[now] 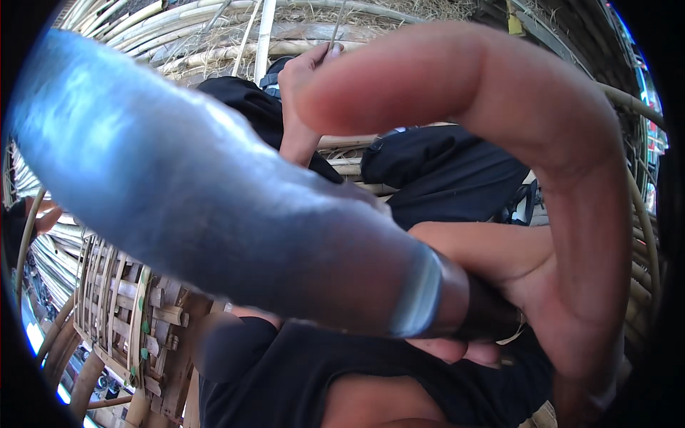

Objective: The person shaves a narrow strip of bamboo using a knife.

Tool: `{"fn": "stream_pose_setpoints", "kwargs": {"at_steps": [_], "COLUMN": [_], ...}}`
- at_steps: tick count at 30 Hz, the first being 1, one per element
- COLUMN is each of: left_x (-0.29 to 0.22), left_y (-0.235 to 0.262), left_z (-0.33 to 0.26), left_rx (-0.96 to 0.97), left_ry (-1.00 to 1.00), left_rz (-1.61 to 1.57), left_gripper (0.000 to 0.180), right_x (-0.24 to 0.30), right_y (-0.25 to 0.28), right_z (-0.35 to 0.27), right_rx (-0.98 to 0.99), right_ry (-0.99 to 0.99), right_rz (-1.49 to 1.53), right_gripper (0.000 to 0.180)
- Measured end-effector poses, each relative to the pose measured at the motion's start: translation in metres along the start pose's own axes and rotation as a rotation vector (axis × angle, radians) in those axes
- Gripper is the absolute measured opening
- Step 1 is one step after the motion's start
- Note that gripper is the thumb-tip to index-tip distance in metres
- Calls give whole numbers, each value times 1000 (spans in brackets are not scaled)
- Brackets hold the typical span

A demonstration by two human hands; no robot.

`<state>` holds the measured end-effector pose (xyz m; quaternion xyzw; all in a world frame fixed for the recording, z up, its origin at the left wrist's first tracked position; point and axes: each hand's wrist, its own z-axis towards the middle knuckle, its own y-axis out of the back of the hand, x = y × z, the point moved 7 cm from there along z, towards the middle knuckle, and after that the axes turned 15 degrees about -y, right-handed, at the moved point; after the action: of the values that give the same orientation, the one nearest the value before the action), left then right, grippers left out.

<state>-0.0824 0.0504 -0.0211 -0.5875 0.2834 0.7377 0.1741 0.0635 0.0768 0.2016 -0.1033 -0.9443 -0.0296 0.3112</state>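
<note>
Very close to the camera, the broad grey-blue blade of a large knife (214, 192) slants across the left and middle. A pale metal band sits where it meets the dark handle. My right hand (571, 221) is closed on that handle, with one finger arching loose above the blade. Part of its grip is hidden. Farther off, beyond the blade, my left hand (300, 89) pinches a thin strip (338, 27) that points upward. The blade hides most of the left forearm. My legs in dark trousers (449, 171) are bent below the hands.
A woven bamboo basket (118, 299) stands at the lower left. Bamboo poles and split strips (214, 46) lie across the far side, with dry straw (407, 8) among them. Another person's arm or leg (46, 217) shows at the left edge.
</note>
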Motion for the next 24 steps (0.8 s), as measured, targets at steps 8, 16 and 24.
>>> {"fn": "stream_pose_setpoints", "kwargs": {"at_steps": [8, 16, 24], "left_x": [-10, 2, -2], "left_y": [2, -3, 7], "left_z": [1, 2, -5], "left_rx": [-84, -103, -12], "left_ry": [-55, -21, -8], "left_rz": [134, 94, 142], "left_gripper": [24, 23, 23], "right_x": [0, 10, -17], "right_y": [-1, 2, 44], "right_z": [5, -6, 80], "right_rx": [-17, -104, -183], "right_ry": [-43, -167, 432], "right_rz": [-16, -14, -545], "right_gripper": [85, 86, 52]}}
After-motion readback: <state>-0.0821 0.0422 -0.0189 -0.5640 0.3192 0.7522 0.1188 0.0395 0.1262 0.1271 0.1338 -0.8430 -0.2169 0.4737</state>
